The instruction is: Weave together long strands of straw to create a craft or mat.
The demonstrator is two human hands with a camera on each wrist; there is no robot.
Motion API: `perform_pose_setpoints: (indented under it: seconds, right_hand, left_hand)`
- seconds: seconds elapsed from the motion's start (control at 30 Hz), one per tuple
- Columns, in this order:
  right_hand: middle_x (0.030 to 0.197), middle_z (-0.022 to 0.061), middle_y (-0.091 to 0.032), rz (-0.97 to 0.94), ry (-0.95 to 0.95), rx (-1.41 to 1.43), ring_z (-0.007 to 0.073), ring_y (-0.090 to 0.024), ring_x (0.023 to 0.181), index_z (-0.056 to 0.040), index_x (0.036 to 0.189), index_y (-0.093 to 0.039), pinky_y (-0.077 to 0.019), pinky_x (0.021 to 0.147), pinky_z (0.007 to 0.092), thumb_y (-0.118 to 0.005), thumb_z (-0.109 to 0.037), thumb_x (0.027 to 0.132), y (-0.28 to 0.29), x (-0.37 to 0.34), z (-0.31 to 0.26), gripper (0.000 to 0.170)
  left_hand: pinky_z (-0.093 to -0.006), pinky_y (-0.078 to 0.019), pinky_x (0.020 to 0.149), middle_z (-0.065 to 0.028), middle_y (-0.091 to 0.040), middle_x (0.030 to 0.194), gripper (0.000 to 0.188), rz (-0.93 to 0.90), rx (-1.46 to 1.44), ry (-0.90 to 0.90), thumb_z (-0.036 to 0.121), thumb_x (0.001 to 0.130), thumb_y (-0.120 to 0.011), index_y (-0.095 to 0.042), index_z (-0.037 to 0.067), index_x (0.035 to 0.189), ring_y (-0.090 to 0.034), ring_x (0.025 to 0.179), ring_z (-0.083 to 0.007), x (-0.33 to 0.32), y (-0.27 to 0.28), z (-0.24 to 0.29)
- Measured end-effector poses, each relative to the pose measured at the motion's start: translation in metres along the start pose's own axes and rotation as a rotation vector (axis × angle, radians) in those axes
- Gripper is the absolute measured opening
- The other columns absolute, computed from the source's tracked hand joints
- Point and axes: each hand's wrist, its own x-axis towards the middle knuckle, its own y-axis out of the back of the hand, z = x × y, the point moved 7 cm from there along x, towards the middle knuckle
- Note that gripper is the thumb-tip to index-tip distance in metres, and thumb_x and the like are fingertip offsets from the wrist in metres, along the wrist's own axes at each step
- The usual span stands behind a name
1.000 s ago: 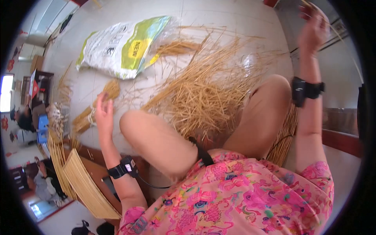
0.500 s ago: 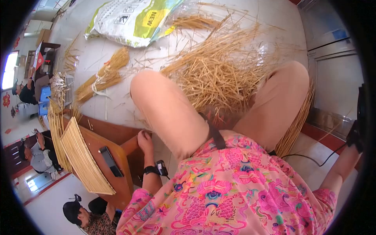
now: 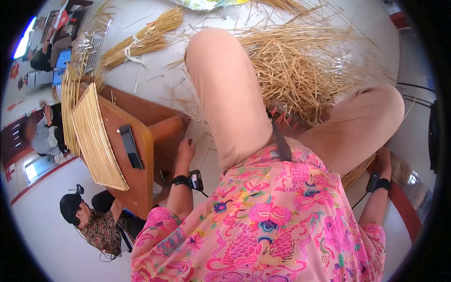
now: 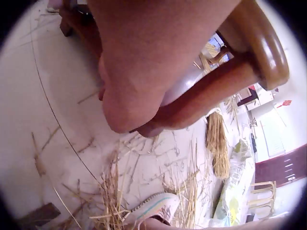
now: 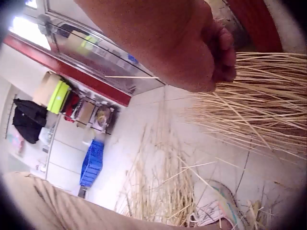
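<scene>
In the head view my left hand point(image 3: 186, 149) hangs low beside the wooden furniture point(image 3: 134, 141), its fingers loosely curled with nothing visible in them. The left wrist view shows the back of that hand point(image 4: 132, 91) overlapping a curved wooden part point(image 4: 211, 88). On the other side, my right hand point(image 3: 384, 160) is down by my thigh, next to a bundle of long straw point(image 3: 359, 171). Its fingers point(image 5: 225, 55) are curled in the right wrist view, and a thin straw stalk point(image 5: 129, 77) sticks out past the hand. The grip itself is partly hidden.
A heap of cut straw point(image 3: 296, 77) lies between my legs. A tied straw bundle point(image 3: 141, 44) is on the floor at upper left. A woven straw panel point(image 3: 96, 141) and a black phone point(image 3: 131, 146) rest on the furniture. A person point(image 3: 101, 225) sits at lower left.
My right hand has come down from high at the right, where it held a long stalk, to the straw beside my thigh. My left hand has drawn back from the tied bundle.
</scene>
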Motion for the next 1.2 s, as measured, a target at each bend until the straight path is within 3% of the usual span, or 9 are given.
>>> perform_pose_setpoints:
  seconds: [0.17,0.27,0.3,0.43,0.53,0.6,0.77,0.97,1.2]
  right_hand:
    - [0.090,0.0261,-0.064,-0.294,-0.240,0.187,0.0329,-0.063,0.084,0.0065,0.092,-0.061,-0.0478,0.073,0.0414,-0.052,-0.022,0.087,-0.053,0.010,0.015,0.030]
    - [0.105,0.0189,-0.064,-0.031,0.300,-0.419,0.0345,-0.060,0.098,-0.0003,0.106,-0.060,-0.0477,0.079,0.0406,-0.048,-0.026,0.089,-0.061,0.050,0.040,0.033]
    - [0.109,0.0210,-0.062,0.130,0.264,0.013,0.0343,-0.058,0.104,-0.0009,0.111,-0.059,-0.0465,0.084,0.0399,-0.050,-0.024,0.088,-0.051,0.058,0.045,0.034]
    - [0.116,0.0185,-0.060,0.116,0.341,0.011,0.0285,-0.056,0.109,0.0004,0.119,-0.055,-0.0459,0.088,0.0368,-0.053,-0.030,0.088,-0.020,0.075,0.028,0.043]
    - [0.116,0.0176,-0.060,0.059,0.441,0.630,0.0258,-0.057,0.107,0.0015,0.119,-0.054,-0.0462,0.087,0.0357,-0.052,-0.029,0.089,-0.004,0.083,0.011,0.043]
    - [0.116,0.0175,-0.060,0.067,0.462,0.889,0.0254,-0.057,0.107,0.0017,0.119,-0.054,-0.0463,0.087,0.0357,-0.051,-0.029,0.090,0.006,0.091,0.002,0.042]
    - [0.118,0.0182,-0.059,0.206,0.322,0.453,0.0273,-0.057,0.108,0.0010,0.121,-0.053,-0.0455,0.087,0.0370,-0.051,-0.029,0.090,0.017,0.093,-0.001,0.044]
    - [0.120,0.0190,-0.058,0.264,0.262,0.150,0.0295,-0.056,0.109,0.0002,0.124,-0.051,-0.0445,0.088,0.0385,-0.050,-0.030,0.090,0.016,0.089,-0.008,0.046]
    - [0.122,0.0199,-0.056,0.332,0.202,0.055,0.0321,-0.055,0.111,-0.0007,0.127,-0.048,-0.0435,0.089,0.0403,-0.050,-0.031,0.089,0.009,0.082,-0.006,0.048]
  left_hand:
    - [-0.0415,-0.0469,0.085,-0.0199,-0.063,0.100,0.030,0.148,0.055,0.165,0.015,0.079,-0.059,-0.059,0.002,0.106,-0.061,0.094,-0.0336,-0.021,-0.003,-0.047]
    - [-0.0403,-0.0478,0.083,-0.0201,-0.064,0.098,0.031,0.215,0.122,0.083,0.017,0.081,-0.060,-0.058,0.001,0.108,-0.061,0.092,-0.0348,-0.017,0.001,-0.060]
    - [-0.0389,-0.0483,0.081,-0.0193,-0.064,0.098,0.031,0.109,-0.010,0.067,0.016,0.081,-0.060,-0.058,0.001,0.108,-0.062,0.090,-0.0330,-0.015,0.001,-0.055]
    - [-0.0308,-0.0495,0.073,-0.0135,-0.065,0.094,0.025,-0.277,-0.506,-0.116,0.014,0.086,-0.059,-0.058,0.002,0.107,-0.063,0.081,-0.0209,-0.031,0.057,0.065]
    - [-0.0289,-0.0491,0.071,-0.0104,-0.064,0.092,0.022,-0.092,-0.617,-0.256,0.011,0.087,-0.057,-0.058,0.002,0.107,-0.061,0.079,-0.0155,-0.062,0.148,0.147]
    - [-0.0205,-0.0477,0.067,-0.0065,-0.063,0.091,0.022,0.478,-0.348,-0.443,0.008,0.088,-0.057,-0.058,0.001,0.109,-0.059,0.077,-0.0104,-0.083,0.214,0.153]
    - [-0.0390,-0.0417,0.092,-0.0182,-0.050,0.120,0.054,0.991,0.299,-0.174,0.017,0.079,-0.068,-0.046,0.000,0.125,-0.051,0.108,-0.0298,-0.108,0.273,0.079]
    - [-0.0419,-0.0348,0.099,-0.0232,-0.046,0.122,0.072,0.697,-0.096,-0.007,0.031,0.073,-0.072,-0.043,-0.008,0.127,-0.044,0.114,-0.0360,-0.074,0.250,-0.030]
    - [-0.0409,-0.0427,0.088,-0.0213,-0.057,0.106,0.051,0.702,0.087,-0.016,0.024,0.073,-0.069,-0.056,-0.003,0.114,-0.054,0.099,-0.0334,-0.076,0.260,0.008]
